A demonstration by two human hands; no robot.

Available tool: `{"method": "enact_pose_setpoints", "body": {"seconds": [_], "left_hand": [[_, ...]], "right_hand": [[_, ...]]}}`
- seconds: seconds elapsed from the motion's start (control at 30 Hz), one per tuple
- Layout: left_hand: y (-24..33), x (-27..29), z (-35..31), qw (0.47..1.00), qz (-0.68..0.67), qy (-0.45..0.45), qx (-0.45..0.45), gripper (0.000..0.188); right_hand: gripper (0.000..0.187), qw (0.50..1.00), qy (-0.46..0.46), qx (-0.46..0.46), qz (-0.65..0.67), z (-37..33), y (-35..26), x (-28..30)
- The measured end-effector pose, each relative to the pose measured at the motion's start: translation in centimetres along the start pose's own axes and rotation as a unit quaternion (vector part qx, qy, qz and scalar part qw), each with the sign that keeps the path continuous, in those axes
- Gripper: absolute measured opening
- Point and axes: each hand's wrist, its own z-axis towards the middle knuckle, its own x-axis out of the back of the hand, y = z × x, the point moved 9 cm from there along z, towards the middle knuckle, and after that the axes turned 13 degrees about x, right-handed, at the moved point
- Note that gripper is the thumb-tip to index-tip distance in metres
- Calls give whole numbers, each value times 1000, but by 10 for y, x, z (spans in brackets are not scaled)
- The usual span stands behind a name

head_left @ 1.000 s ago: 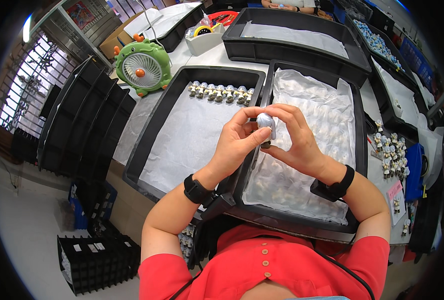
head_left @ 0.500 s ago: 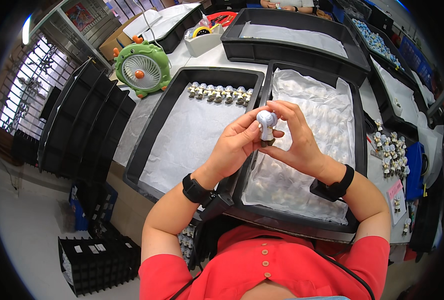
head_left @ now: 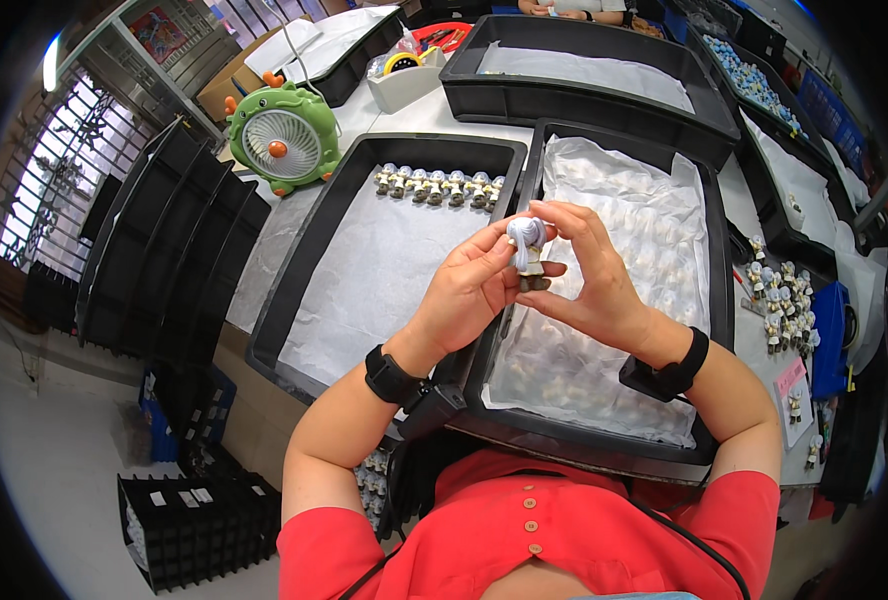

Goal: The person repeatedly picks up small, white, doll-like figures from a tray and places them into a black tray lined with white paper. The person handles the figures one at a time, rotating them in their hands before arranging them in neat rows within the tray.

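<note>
Holding figurine, L fingers hide pt; co-worker cut off @ top.

Shows nothing legible: unreadable pink slip below and right of the fingers; unreadable white labels on a black crate, well below and left of them.

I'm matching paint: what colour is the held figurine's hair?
The figurine's hair looks pale silvery lilac, showing best in the head view.
</note>
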Motion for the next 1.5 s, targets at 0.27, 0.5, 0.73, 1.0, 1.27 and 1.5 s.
{"method": "enact_pose_setpoints", "body": {"seconds": [0.27,0.5,0.73,1.0,1.27,1.5], "left_hand": [[-3,3,1,1000,-11,11,8,43],[1,13,-3,992,74,99,-18,38],[8,17,-7,978,138,144,-55,36],[19,10,-11,966,181,152,-107,36],[22,10,-14,959,192,174,-112,38],[18,12,-11,963,175,178,-104,38]], "right_hand": [[79,1000,3,15,-12,2,-3,1],[72,999,-19,39,-6,3,-9,-3],[72,998,-34,42,-10,2,-8,-5],[76,999,-23,31,1,2,-7,-4],[77,999,-26,24,-1,3,-6,-4],[74,999,-27,22,0,2,-3,-5]]}}
